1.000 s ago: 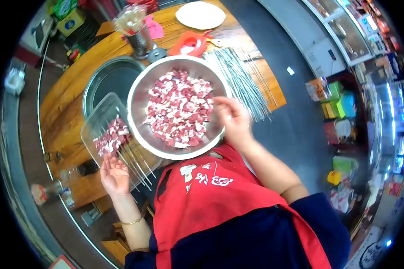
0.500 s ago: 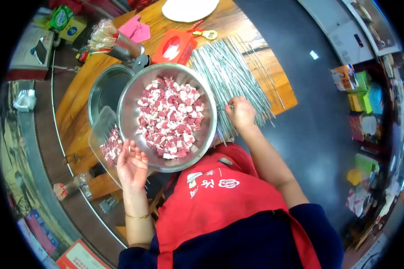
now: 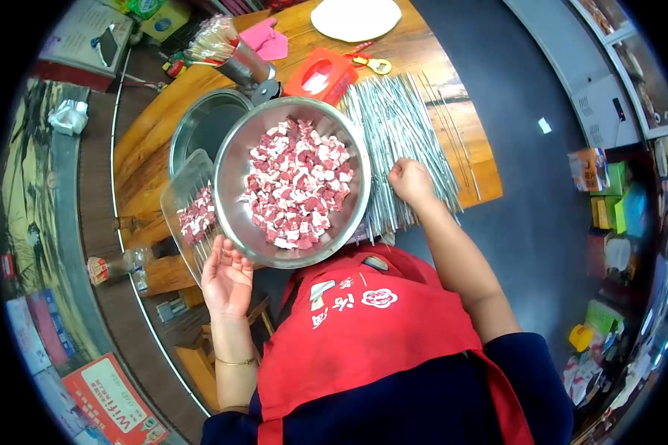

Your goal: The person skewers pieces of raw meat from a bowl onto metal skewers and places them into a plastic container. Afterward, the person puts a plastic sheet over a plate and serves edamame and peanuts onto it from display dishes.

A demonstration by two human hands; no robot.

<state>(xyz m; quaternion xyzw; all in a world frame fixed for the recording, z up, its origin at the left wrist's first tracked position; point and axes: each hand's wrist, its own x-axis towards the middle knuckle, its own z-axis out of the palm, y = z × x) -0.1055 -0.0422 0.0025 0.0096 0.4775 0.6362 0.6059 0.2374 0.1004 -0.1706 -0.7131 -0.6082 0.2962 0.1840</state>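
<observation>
At centre, the bowl (image 3: 234, 222) of meat (image 3: 297, 182); right of it, your right hand (image 3: 411, 180), fingers curled at the skewers (image 3: 401, 133), grip unclear; lower left, your left hand (image 3: 228, 280), palm up, loosely open.

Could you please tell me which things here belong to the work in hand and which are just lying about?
Seemingly in use:
metal bowl
cut meat
clear tray with skewered meat
metal skewers at the right hand

Seemingly just lying about:
white plate
pink cloth
red box
metal cup of sticks
</observation>
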